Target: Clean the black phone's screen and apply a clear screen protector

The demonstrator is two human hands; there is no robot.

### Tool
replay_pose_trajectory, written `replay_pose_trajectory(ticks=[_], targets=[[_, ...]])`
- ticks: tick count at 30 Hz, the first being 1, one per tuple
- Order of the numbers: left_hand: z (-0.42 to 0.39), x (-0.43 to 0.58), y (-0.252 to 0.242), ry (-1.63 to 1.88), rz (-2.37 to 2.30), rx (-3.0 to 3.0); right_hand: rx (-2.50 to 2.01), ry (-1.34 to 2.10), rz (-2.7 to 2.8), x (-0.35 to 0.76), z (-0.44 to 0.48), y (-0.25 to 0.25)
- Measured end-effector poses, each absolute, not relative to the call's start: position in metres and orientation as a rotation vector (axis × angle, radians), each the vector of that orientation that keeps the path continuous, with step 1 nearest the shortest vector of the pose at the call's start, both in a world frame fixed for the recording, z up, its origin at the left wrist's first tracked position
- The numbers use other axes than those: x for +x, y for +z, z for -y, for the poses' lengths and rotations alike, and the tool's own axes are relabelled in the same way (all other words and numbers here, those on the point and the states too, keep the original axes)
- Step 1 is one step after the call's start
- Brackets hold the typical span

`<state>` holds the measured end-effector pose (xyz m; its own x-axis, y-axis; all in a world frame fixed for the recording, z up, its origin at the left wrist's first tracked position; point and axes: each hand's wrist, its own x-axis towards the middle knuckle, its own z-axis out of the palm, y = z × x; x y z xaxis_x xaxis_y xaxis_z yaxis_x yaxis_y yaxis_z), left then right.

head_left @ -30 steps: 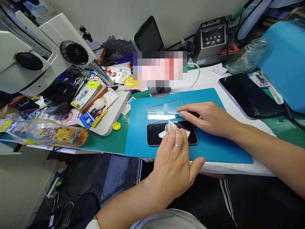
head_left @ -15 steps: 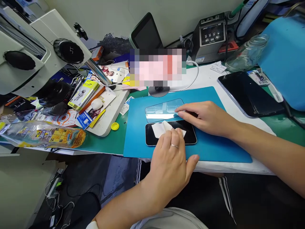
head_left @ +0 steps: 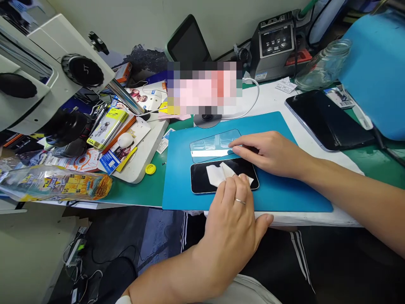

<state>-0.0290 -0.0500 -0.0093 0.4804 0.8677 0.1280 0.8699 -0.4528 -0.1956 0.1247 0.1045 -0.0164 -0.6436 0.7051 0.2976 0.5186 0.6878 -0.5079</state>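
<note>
A dark-screened phone (head_left: 198,179) lies flat on the blue mat (head_left: 179,192). My left hand (head_left: 232,217) presses a folded white wipe (head_left: 216,175) onto its screen, fingers bunched over the wipe. Just behind the phone is a clear glass screen protector (head_left: 207,145) with a dark outline; its right end looks slightly raised. My right hand (head_left: 270,154) has thumb and forefinger close together on the protector near that end. The other fingers of that hand are mostly hidden behind.
A microscope (head_left: 76,69) rises at the left, with boxes and packets (head_left: 107,126) around its base. A plastic bottle (head_left: 57,182) and a yellow cap (head_left: 150,169) lie nearby. To the right are a larger dark device (head_left: 329,120), a glass jar (head_left: 325,65) and a black control unit (head_left: 275,46).
My left hand has slid the wipe a little to the right across the phone. My right hand stays at the protector. The whole view has shifted slightly.
</note>
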Motion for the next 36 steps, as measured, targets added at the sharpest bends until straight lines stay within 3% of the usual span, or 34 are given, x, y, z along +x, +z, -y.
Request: replay_pose_trajectory(ticks=[36], targets=[[0.047,-0.014,-0.013,-0.156,1.472,-2.545,-0.955,0.571,2.409,0.125,-0.102,-0.012]])
